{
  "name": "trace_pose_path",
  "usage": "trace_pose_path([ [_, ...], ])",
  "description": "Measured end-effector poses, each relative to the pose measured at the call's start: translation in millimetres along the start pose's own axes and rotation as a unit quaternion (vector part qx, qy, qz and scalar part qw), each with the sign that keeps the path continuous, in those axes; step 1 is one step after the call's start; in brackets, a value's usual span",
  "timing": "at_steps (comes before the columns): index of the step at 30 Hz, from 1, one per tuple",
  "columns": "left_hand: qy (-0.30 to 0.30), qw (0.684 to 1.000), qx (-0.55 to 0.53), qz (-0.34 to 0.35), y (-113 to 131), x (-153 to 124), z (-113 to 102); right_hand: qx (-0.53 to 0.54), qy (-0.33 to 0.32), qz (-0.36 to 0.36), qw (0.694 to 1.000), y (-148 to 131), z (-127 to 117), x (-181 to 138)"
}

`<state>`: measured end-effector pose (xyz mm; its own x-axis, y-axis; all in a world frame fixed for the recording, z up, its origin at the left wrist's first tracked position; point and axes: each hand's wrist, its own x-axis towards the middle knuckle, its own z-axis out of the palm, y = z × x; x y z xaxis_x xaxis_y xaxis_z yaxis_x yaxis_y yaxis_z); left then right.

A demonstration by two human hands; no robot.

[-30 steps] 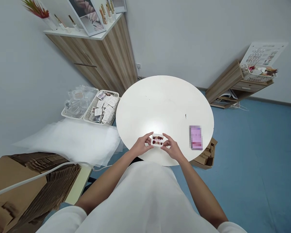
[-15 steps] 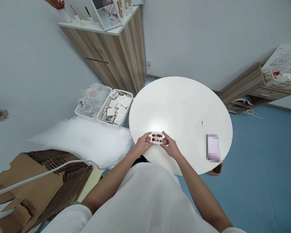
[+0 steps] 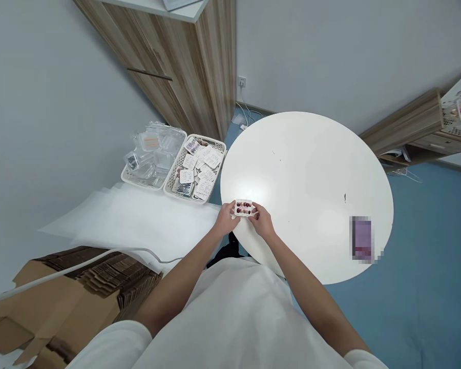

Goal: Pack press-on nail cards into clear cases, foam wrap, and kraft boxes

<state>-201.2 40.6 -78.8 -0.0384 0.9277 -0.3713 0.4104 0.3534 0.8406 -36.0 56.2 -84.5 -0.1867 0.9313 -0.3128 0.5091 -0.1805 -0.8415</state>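
Note:
A small white card of press-on nails (image 3: 243,207), with two rows in dark red and pinkish tones, is held between my two hands near the left front edge of the round table. My left hand (image 3: 226,219) pinches its left edge. On the opposite side, the fingers of my right hand (image 3: 262,221) grip the right edge. The nails face up toward me. Left of the table, a white basket (image 3: 169,190) holds many similar cards, mostly showing their printed white sides.
The round white table (image 3: 311,164) bears a blurred purple item (image 3: 361,238) at right. A second basket (image 3: 136,180) holds clear plastic packaging. White foam sheets (image 3: 138,220) and flattened cardboard boxes (image 3: 57,302) lie at left, crossed by a white cable (image 3: 130,249). A wooden cabinet (image 3: 211,72) stands behind.
My view has tipped down and turned left, so the table and baskets appear shifted right. Both hands still hold the nail card, now nearer the table's left edge.

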Motion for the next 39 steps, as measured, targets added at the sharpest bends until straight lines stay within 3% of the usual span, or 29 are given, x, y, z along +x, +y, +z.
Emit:
trace_pose_path([
  [6, -0.032, 0.998, 0.050, 0.000, -16, 19, -2, -0.061, -0.019, 0.044, 0.997, 3, 22, 16],
  [12, -0.022, 1.000, 0.019, -0.010, -22, 14, 1, -0.109, -0.012, 0.056, 0.992, 2, 31, 13],
  [17, -0.006, 0.998, -0.032, -0.046, -22, 4, 1, -0.003, 0.028, 0.089, 0.996, 3, 35, -3],
  [23, -0.016, 0.992, -0.108, -0.067, -23, 1, 0, 0.162, 0.042, 0.136, 0.977, -3, 42, -8],
  [34, -0.009, 0.989, -0.145, -0.034, -23, 38, -10, 0.213, 0.066, 0.126, 0.967, -22, 43, 24],
  [39, 0.003, 0.986, -0.164, -0.036, -17, 43, -10, 0.211, 0.054, 0.101, 0.971, -20, 40, 26],
])
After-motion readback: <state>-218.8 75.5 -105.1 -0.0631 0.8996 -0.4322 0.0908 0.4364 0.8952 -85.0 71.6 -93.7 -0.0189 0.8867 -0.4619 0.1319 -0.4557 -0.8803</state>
